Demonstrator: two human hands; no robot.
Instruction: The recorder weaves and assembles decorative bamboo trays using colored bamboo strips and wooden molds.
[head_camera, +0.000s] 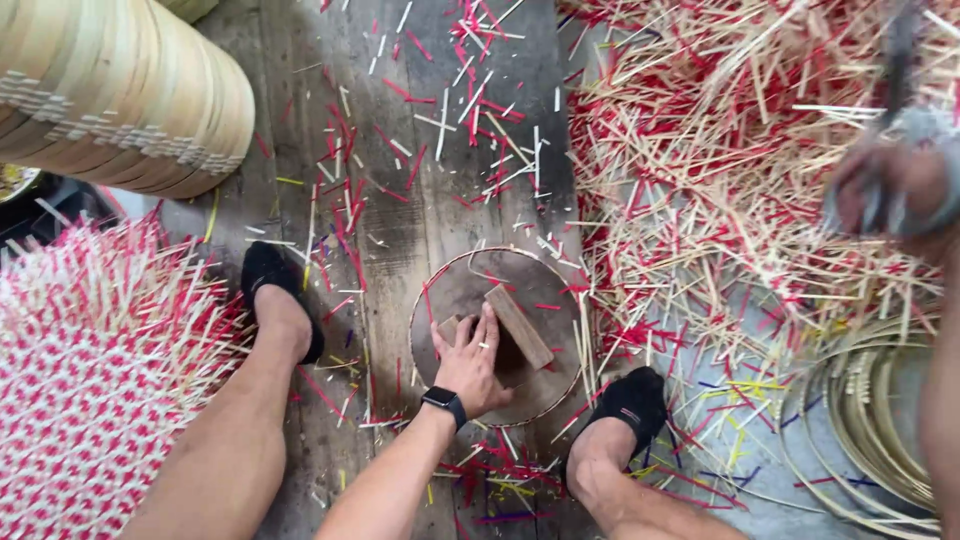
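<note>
**Left hand flat on a wooden block inside a round hoop**

The left hand (470, 358) reaches down between the person's two feet, fingers spread and lying flat, not closed around anything. It rests partly on a small wooden block (519, 325), a brown rectangular piece that lies at a slant on a dark round disc (470, 290) edged by a thin hoop. The fingertips touch the block's near long side and a second, smaller piece of wood (447, 328) just to its left. A black watch (443, 400) sits on the wrist and a ring on one finger.

The right hand (892, 185) is raised at the right edge of the view, blurred, and closed around the grey handles of a tool (905, 80); whether it is shears or something else cannot be told.

The disc lies on a worn plank floor (400, 230) strewn with short red and pale cane offcuts (480, 70). To the right these thicken into a deep heap (720, 170). Both feet wear black low socks, the left foot (275, 295) well apart from the disc, the right foot (625, 410) just beside its lower edge. At far left lies a red-and-white woven mat (80, 390) with loose ends sticking out, above it a stack of pale bent-wood rims (130, 90), and at lower right a coil of thin cane hoops (870, 420).
</note>
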